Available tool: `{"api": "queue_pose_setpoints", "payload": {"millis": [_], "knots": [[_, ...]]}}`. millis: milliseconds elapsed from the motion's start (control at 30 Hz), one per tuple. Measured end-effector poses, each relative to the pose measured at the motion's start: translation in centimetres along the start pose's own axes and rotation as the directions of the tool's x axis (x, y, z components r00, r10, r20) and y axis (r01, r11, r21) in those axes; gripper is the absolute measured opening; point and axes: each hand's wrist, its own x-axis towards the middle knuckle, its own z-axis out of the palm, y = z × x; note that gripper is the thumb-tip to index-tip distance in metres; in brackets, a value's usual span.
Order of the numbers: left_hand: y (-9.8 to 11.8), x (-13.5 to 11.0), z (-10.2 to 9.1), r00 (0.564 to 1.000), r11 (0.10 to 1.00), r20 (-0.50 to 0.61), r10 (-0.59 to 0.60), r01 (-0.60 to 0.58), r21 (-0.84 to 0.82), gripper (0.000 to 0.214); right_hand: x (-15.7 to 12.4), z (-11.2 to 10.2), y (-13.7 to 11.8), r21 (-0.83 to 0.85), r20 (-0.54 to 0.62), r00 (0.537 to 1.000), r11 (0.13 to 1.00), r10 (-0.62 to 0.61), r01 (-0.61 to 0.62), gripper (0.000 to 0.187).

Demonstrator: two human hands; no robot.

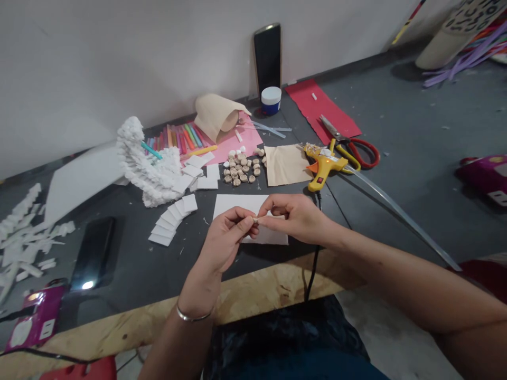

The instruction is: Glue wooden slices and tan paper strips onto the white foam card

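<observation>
Gripping a tiny pale rolled strip between the pinched fingers of the left hand and the right hand, both curling closed around it and hovering above a white card on a dark tabletop — lying nearest a yellow hot glue gun to the right and stacked white squares to the left.

Bright, even indoor light; soft shadow under left hand. White glare spot on smartphone screen. Wide-angle bowing at frame edges; no visible blur.
</observation>
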Motion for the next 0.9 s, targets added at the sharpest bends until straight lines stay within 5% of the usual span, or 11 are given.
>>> {"api": "queue_pose_setpoints", "payload": {"millis": [200,367,633,900], "knots": [[-0.1,0.4,-0.9,0.983,0.989,0.127,-0.131,0.138,-0.047,0.027,-0.3,0.0,0.4,-0.208,-0.011,0.996,0.974,-0.091,0.087,0.018],[-0.2,0.5,-1.0,0.978,0.983,0.132,-0.160,0.170,-0.070,0.030,-0.5,-0.1,0.5,-0.289,0.014,0.993,0.951,-0.115,0.114,0.016],[-0.8,0.4,-0.2,0.998,0.998,0.017,0.052,-0.052,0.027,0.028,-0.4,0.0,0.6,-0.238,-0.052,0.998,0.971,-0.020,0.007,0.016],[-1.3,0.6,-0.1,0.997,0.999,0.077,0.028,-0.025,-0.042,0.027,-0.2,-0.1,1.0,-0.108,-0.037,0.991,0.985,0.132,-0.135,0.029]]}}
